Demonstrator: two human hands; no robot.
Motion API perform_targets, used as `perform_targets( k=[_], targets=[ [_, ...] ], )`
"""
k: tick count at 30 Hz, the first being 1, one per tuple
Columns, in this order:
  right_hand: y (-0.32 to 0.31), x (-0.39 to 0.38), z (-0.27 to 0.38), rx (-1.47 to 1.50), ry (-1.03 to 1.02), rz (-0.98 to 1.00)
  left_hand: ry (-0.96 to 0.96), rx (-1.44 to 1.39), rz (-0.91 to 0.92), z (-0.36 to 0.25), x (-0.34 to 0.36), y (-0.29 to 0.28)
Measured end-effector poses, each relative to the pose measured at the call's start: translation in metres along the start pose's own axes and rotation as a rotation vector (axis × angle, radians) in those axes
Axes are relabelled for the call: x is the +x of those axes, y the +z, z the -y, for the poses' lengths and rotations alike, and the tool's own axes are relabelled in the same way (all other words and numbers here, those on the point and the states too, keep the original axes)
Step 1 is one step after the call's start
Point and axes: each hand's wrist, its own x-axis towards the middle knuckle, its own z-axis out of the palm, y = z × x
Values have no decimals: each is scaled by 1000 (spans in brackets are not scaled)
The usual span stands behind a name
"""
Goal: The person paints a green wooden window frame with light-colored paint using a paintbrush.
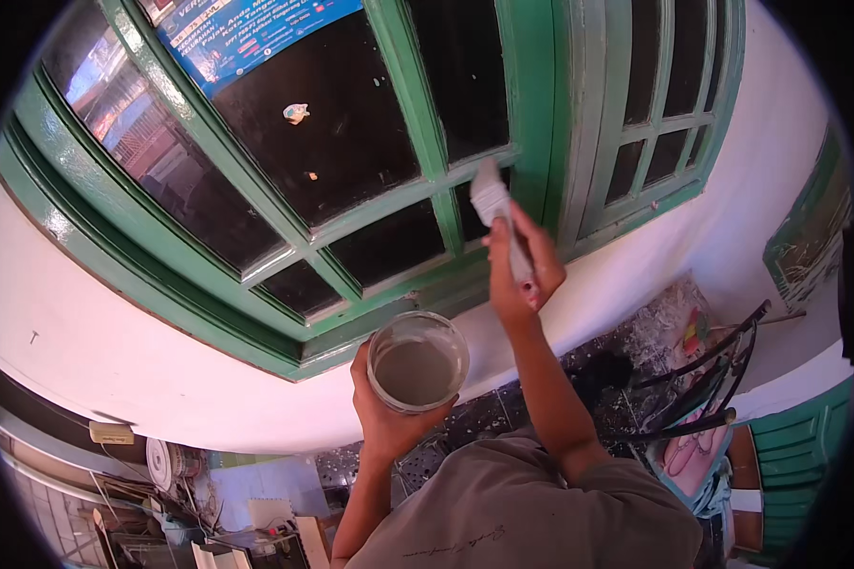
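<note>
Right hand (546, 266) grips the brush (491, 201), bristles by the green window (415, 104); from here I can't tell if they touch. Left hand (389, 431) clasps the tub (416, 330), mouth facing my camera.

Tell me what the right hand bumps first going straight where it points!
Probably the green window frame, met by the paintbrush in the right hand; whether they already touch is unclear.

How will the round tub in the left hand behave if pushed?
Open-topped and apparently holding grey contents, the round tub would probably spill if tipped. The left hand grips its near side, so it might tilt away.
</note>
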Motion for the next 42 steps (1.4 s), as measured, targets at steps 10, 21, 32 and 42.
perform_targets(
  k=[10,21,32,42],
  targets=[
    [-15,10,27,363,307,245,-18,-25,-15,1,-2,1],
    [-23,42,23,202,101,-112,-27,-23,-30,2,-5,-5],
    [-7,19,30,95,-254,144,-32,-60,-40,0,-6,-6],
    [-12,15,20,47,-411,160,33,-23,-60,7,-8,-5]
  ],
)
